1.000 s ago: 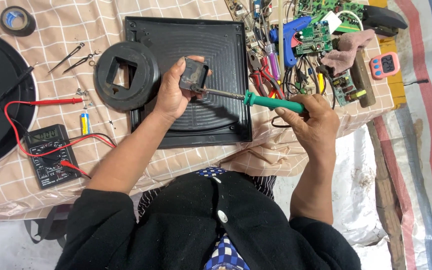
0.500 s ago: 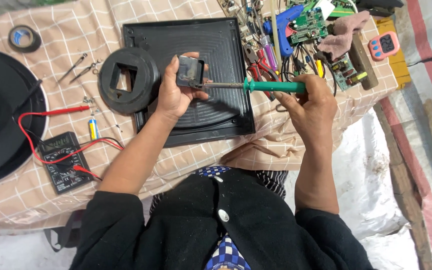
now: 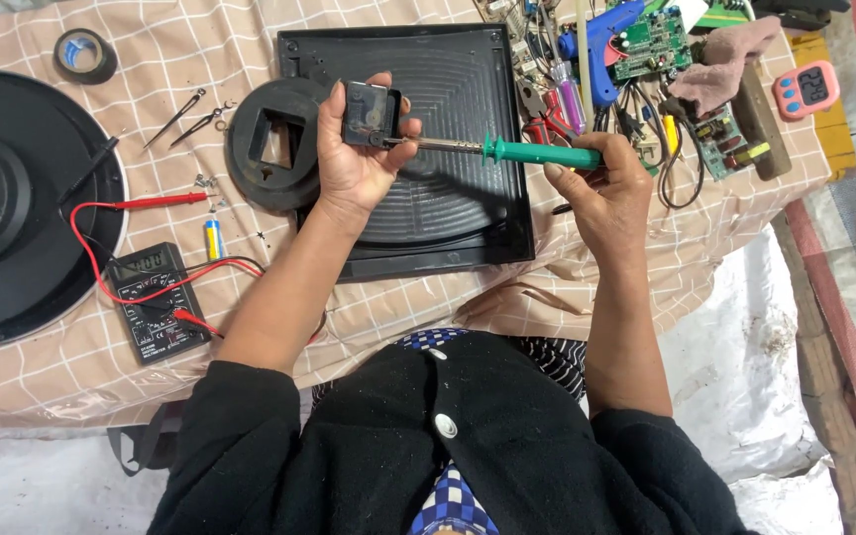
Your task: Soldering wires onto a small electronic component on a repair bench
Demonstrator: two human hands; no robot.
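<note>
My left hand (image 3: 349, 168) holds a small black square box (image 3: 369, 112), a clock mechanism, lifted above a black ribbed square panel (image 3: 448, 218). My right hand (image 3: 601, 188) grips a green-handled soldering iron (image 3: 537, 153) held level. Its metal tip (image 3: 418, 144) touches the right side of the box. Both forearms reach out from black sleeves.
A black round ring with a square hole (image 3: 269, 154) lies left of the panel. Further left are a large black disc (image 3: 22, 208), a multimeter with red leads (image 3: 156, 297), a small battery (image 3: 213, 238), tweezers (image 3: 190, 114) and a tape roll (image 3: 85, 54). Circuit boards, a blue glue gun (image 3: 606, 30) and a pink timer (image 3: 806, 89) crowd the right.
Both hands have lifted the box and iron slightly away from me, and the iron tip has stayed against the box. The view has shifted a little.
</note>
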